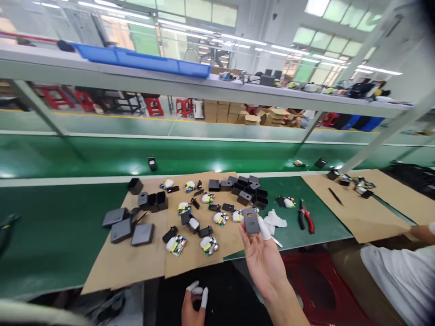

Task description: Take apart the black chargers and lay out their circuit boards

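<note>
1. Head view: my right hand (263,260) is raised at the front edge of the workbench (50,244), palm up, its fingers clamped on a small gray case (251,221).
2. That case is in the air, just in front of the boards and boxes; a white finger cover (264,228) shows beside it on my hand.
3. My left hand (194,303) is low, below the bench edge, over dark cloth; its white-tipped fingers stand apart. The two hands are well apart.
4. On brown paper (136,267) in front of me lie several circuit boards (176,245) with white and yellow parts, small black pieces among them.
5. Black boxes (261,201) cluster at the paper's far right; three flat gray boxes (142,234) lie at its left.
6. Right of the paper are a crumpled white cloth (274,222) and red-handled pliers (306,217).
7. At far right, near another sheet of brown paper, I see a co-worker's arm (419,233).
</note>
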Motion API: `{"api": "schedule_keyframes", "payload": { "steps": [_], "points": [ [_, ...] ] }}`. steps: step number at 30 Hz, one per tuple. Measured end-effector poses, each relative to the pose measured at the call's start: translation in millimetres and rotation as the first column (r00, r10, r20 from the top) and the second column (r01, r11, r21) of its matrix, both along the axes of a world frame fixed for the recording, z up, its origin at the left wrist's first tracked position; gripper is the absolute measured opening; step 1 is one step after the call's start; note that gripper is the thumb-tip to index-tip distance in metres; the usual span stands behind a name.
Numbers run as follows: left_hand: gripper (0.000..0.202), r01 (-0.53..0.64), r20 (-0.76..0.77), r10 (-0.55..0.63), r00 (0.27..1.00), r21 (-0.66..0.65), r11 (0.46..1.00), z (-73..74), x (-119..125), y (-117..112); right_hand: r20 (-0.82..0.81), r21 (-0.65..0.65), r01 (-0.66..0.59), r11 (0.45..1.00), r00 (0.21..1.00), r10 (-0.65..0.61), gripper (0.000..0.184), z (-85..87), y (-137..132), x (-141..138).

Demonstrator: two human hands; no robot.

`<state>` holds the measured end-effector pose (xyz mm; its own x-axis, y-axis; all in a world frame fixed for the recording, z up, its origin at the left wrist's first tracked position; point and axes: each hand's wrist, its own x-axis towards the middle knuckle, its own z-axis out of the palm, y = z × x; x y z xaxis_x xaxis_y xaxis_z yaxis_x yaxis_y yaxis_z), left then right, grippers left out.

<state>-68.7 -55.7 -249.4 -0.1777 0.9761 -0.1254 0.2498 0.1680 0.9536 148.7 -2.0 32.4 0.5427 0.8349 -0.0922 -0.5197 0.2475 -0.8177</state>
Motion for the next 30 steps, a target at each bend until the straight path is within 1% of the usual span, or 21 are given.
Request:
{"api": "schedule_keyframes", "payload": {
  "steps": [2, 4, 6, 9, 11, 13, 15, 16, 17, 18, 19, 20, 21, 22, 23, 24, 25, 26, 27, 28, 30],
  "points": [
    [0.057, 0.003, 0.002, -0.003, 1.000, -0.018, 1.000, 0.4, 1, -7, -0.052, 0.024, -0.125, 0.992, 0.991, 0.126, 0.034, 19.6, -3, -23],
    [0.056, -0.001, 0.003, 0.001, 1.000, -0.026, 1.000, 2.5, 3, -11, -0.106, 0.038, -0.215, 0.976, 0.970, 0.218, 0.032, 33.4, -8, -43],
    [0.053, -0.004, 0.005, 0.005, 1.000, -0.025, 1.000, 5.4, 5, -15, -0.154, 0.045, -0.279, 0.959, 0.947, 0.283, 0.031, 43.6, -13, -59],
    [0.047, -0.001, 0.009, 0.001, 1.000, -0.020, 1.000, 8.8, 5, -20, -0.235, 0.065, -0.356, 0.932, 0.902, 0.361, 0.030, 57.8, -17, -75],
    [0.044, 0.001, 0.010, -0.001, 1.000, -0.022, 1.000, 9.7, 5, -23, -0.319, 0.051, -0.399, 0.916, 0.862, 0.393, 0.027, 68.7, -17, -83],
    [0.043, 0.000, 0.009, 0.000, 1.000, -0.029, 1.000, 9.7, 4, -24, -0.416, -0.002, -0.414, 0.910, 0.828, 0.375, 0.026, 77.7, -16, -91],
    [0.046, 0.000, 0.010, 0.000, 1.000, -0.037, 0.999, 9.5, 3, -24, -0.449, -0.062, -0.398, 0.915, 0.830, 0.330, 0.030, 78.0, -15, -93],
    [0.048, 0.000, 0.011, 0.000, 1.000, -0.040, 0.999, 9.5, 3, -24, -0.407, -0.086, -0.373, 0.924, 0.860, 0.309, 0.034, 72.4, -14, -90],
    [0.050, 0.000, 0.012, 0.001, 1.000, -0.044, 0.999, 9.5, 3, -23, -0.310, -0.112, -0.331, 0.937, 0.907, 0.284, 0.039, 62.1, -15, -83],
    [0.051, -0.002, 0.013, 0.002, 1.000, -0.047, 0.999, 9.7, 3, -23, -0.156, -0.139, -0.263, 0.955, 0.958, 0.241, 0.043, 47.2, -16, -72],
    [0.051, -0.003, 0.013, 0.004, 1.000, -0.049, 0.999, 9.8, 3, -23, 0.053, -0.157, -0.178, 0.971, 0.981, 0.188, 0.045, 28.0, -19, -56],
    [0.050, -0.006, 0.013, 0.007, 1.000, -0.050, 0.999, 10.0, 3, -24, 0.315, -0.163, -0.042, 0.986, 0.945, 0.092, 0.045, 5.6, -23, -37],
    [0.049, -0.011, 0.012, 0.012, 1.000, -0.049, 0.999, 10.1, 3, -26, 0.568, -0.117, 0.103, 0.988, 0.823, -0.019, 0.046, -18.5, -27, -15],
    [0.048, -0.018, 0.012, 0.018, 1.000, -0.047, 0.999, 10.0, 3, -27, 0.757, -0.053, 0.175, 0.983, 0.649, -0.074, 0.047, -42.8, -32, 6],
    [0.047, -0.024, 0.012, 0.024, 1.000, -0.045, 0.999, 9.9, 4, -29, 0.882, -0.004, 0.182, 0.983, 0.463, -0.082, 0.042, -65.6, -36, 27],
    [0.046, -0.030, 0.012, 0.031, 0.999, -0.043, 0.999, 9.7, 5, -31, 0.959, 0.058, 0.168, 0.984, 0.264, -0.102, 0.033, -85.5, -39, 44],
    [0.045, -0.034, 0.015, 0.035, 0.999, -0.042, 0.999, 9.6, 6, -33, 0.981, 0.142, 0.176, 0.974, 0.103, -0.162, 0.025, -101.8, -41, 58],
    [0.043, -0.038, 0.020, 0.038, 0.999, -0.042, 0.998, 9.6, 7, -34, 0.975, 0.217, 0.181, 0.959, -0.001, -0.221, 0.028, -114.5, -42, 69],
    [0.041, -0.040, 0.025, 0.041, 0.999, -0.042, 0.998, 9.7, 8, -36, 0.957, 0.290, 0.185, 0.939, -0.065, -0.283, 0.035, -124.0, -43, 76],
    [0.040, -0.042, 0.030, 0.043, 0.999, -0.042, 0.998, 10.0, 8, -37, 0.939, 0.342, 0.180, 0.922, -0.094, -0.330, 0.041, -131.1, -43, 80],
    [0.038, -0.053, 0.037, 0.055, 0.998, -0.045, 0.998, 10.4, 9, -40, 0.919, 0.393, 0.143, 0.909, -0.089, -0.383, 0.049, -142.2, -41, 85]
  ]
}}
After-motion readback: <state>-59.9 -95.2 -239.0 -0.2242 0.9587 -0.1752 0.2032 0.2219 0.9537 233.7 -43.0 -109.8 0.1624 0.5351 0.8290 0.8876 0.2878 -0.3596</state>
